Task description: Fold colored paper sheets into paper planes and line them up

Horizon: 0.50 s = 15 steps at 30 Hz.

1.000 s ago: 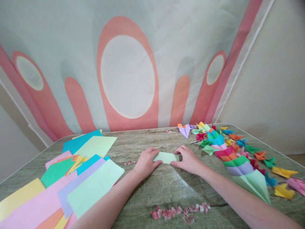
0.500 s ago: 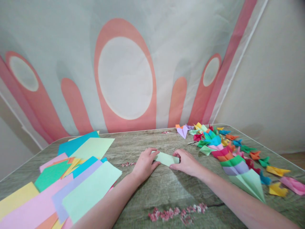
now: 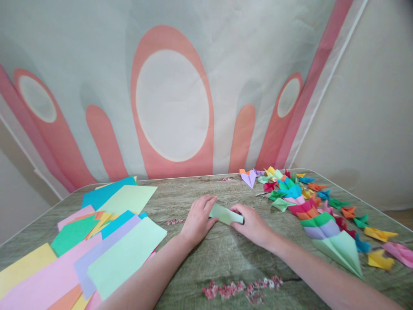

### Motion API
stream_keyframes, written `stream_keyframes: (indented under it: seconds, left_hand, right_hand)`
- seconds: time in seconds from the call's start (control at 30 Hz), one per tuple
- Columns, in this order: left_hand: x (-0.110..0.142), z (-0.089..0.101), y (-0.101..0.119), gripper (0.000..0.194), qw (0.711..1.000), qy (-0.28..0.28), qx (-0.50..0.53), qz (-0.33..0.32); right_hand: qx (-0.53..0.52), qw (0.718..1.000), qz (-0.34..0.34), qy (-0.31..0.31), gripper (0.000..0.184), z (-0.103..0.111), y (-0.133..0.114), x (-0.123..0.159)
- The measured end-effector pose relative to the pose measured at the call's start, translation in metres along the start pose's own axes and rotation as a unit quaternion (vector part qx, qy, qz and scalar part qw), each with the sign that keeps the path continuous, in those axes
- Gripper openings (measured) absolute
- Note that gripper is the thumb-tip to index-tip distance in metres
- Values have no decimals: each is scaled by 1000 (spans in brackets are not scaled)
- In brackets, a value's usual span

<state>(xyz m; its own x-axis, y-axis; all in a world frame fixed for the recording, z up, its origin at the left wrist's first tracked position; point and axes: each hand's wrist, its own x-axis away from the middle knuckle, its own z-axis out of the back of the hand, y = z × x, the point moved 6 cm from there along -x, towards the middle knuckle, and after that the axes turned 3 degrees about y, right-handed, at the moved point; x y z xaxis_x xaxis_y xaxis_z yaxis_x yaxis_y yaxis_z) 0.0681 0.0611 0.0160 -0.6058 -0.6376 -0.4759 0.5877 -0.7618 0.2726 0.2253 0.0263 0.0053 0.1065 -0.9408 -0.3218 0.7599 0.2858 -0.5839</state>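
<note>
A pale green folded paper [image 3: 226,215] lies slanted between my two hands, a little above or on the middle of the table. My left hand [image 3: 200,217] grips its left end, thumb at the near edge and fingers along the far side. At the other end, my right hand [image 3: 250,224] pinches the paper near its right edge, where a dark gap shows. The fingertips cover both ends, so the folds there are hidden.
Coloured paper sheets [image 3: 127,258] lie in an overlapping pile on the left. Along the right side sit folded paper planes [image 3: 338,249] and several small folded paper shapes [image 3: 380,234]. The wood-patterned table [image 3: 193,275] meets a printed backdrop [image 3: 174,103] behind.
The left fingers have shifted along the far edge of the paper, and the right fingers have drawn in around its end. The whole view has moved slightly.
</note>
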Motion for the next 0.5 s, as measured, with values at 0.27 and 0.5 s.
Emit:
stream_keyframes:
  seconds: [0.27, 0.5]
  left_hand:
    - [-1, 8, 12, 23, 997, -1, -55, -51]
    - [0, 2, -3, 22, 998, -8, -57, -18]
  right_hand:
    - [74, 990, 116, 19, 12, -1, -17, 7]
    - [84, 989, 123, 4, 18, 1, -7, 4]
